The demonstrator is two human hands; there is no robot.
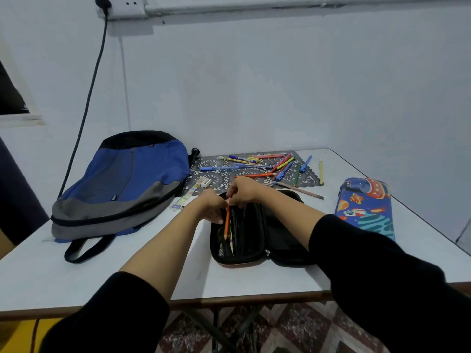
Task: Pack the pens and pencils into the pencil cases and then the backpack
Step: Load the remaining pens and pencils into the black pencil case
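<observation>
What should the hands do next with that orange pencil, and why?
Probably slide the orange pencil the rest of the way down into the open black pencil case. Its tip already points into the left half beside other pencils, while the right hand pinches its top end and the left hand steadies things alongside. Many pens still wait on the patterned mat.

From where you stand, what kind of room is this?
Probably a plain room at home or a study corner: a white folding table against a bare painted wall, a wall socket with a cable hanging down, and patterned floor tiles beneath.
</observation>
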